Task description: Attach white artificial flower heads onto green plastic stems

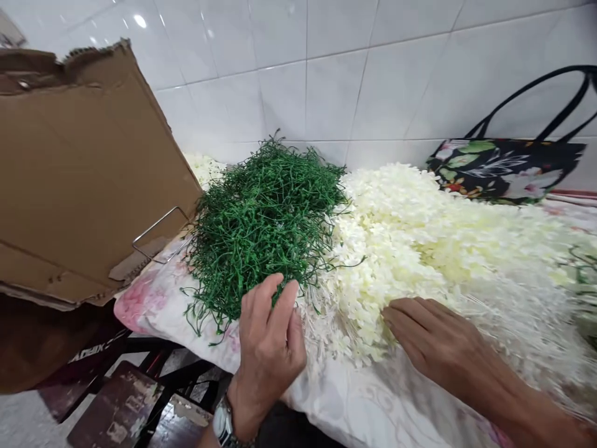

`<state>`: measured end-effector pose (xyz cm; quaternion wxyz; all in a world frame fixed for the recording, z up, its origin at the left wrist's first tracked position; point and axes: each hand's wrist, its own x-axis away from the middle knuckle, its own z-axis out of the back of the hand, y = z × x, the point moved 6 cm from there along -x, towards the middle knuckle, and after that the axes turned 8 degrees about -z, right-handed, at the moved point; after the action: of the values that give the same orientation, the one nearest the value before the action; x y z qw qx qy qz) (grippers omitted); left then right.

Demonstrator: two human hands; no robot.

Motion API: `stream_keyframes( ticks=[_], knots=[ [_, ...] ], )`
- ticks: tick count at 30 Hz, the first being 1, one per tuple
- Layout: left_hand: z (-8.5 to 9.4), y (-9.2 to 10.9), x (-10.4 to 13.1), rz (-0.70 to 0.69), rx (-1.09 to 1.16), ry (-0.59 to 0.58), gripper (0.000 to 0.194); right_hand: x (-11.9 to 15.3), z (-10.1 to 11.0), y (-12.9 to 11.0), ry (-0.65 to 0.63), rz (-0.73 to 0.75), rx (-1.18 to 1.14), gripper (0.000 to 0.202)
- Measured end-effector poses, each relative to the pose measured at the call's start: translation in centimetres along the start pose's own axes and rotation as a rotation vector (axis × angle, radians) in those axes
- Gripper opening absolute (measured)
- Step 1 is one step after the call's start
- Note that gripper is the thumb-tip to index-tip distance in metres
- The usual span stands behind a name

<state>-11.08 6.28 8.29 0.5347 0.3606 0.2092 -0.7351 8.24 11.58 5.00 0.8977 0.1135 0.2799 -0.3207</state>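
Note:
My left hand (272, 339), with a wristwatch (222, 421) on its wrist, is at the front edge of a heap of green artificial stems (268, 218). Its fingers are loosely bent and apart, and nothing shows between them. To the right, my right hand (433, 336) reaches into a spread of cream artificial flowers (396, 230). Its fingers are pressed together at the petals, with the thumb hidden beneath. Pale, thin stems (321, 317) of the flowers lie between the two hands.
A large cardboard box (93, 168) stands at the left, beside a bent metal wire frame (161, 233). Behind the flowers, a black floral bag (508, 168) leans on the white tiled wall (336, 93). A flower-patterned cloth (336, 389) covers the surface. Dark stools (116, 404) are below at left.

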Motion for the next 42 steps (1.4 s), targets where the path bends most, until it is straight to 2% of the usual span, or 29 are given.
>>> stream_keyframes(
  ticks=[2, 4, 6, 9, 11, 15, 21, 25, 29, 33, 37, 40, 42],
  knots=[
    [-0.1, -1.4, -1.4, 0.033, -0.150, -0.009, 0.030, 0.3, -0.1, 0.1, 0.041, 0.033, -0.028, 0.017],
    [-1.1, -2.4, -2.6, 0.062, -0.239, -0.115, 0.029, 0.7, -0.4, 0.6, 0.057, 0.053, -0.049, 0.014],
    [-2.2, -2.7, -3.4, 0.019, -0.259, -0.209, 0.015, 1.1, -0.6, 1.2, 0.050, 0.046, -0.063, 0.013],
    [-2.2, -2.2, -3.5, -0.021, -0.213, -0.145, 0.023, 1.4, -0.8, 1.7, 0.032, 0.023, -0.093, 0.012],
    [-1.7, -1.5, -2.9, -0.026, -0.142, -0.099, 0.023, 1.4, -0.8, 1.7, 0.037, 0.029, -0.111, 0.011],
    [-1.1, 0.9, -0.6, -0.114, -0.020, -0.090, 0.020, 1.2, -0.5, 1.4, 0.057, 0.056, -0.106, 0.011],
    [-1.5, 3.3, 3.1, -0.164, 0.075, -0.136, 0.019, 0.8, 0.2, 1.0, 0.050, 0.061, -0.060, 0.010],
    [-2.0, 4.5, 4.5, -0.186, 0.150, -0.222, 0.018, 0.4, 1.0, 0.9, 0.087, 0.071, -0.059, 0.014],
    [-2.0, 4.4, 4.7, -0.117, 0.212, -0.198, 0.027, 0.2, 1.7, 1.4, 0.157, 0.045, -0.081, 0.011],
    [-1.8, 3.8, 4.3, -0.063, 0.254, -0.084, 0.034, 0.3, 2.7, 2.1, 0.253, -0.057, -0.149, 0.011],
    [-0.8, 3.5, 3.8, 0.031, 0.280, 0.057, 0.035, 0.1, 3.3, 2.8, 0.284, -0.194, -0.252, 0.012],
    [-0.1, 4.5, 3.1, 0.118, 0.510, 0.069, 0.036, -0.1, 3.8, 3.1, 0.282, -0.265, -0.341, 0.013],
    [-0.7, 5.7, 2.6, 0.235, 0.802, -0.039, 0.032, -0.3, 4.5, 3.0, 0.275, -0.289, -0.398, 0.014]
  ],
)
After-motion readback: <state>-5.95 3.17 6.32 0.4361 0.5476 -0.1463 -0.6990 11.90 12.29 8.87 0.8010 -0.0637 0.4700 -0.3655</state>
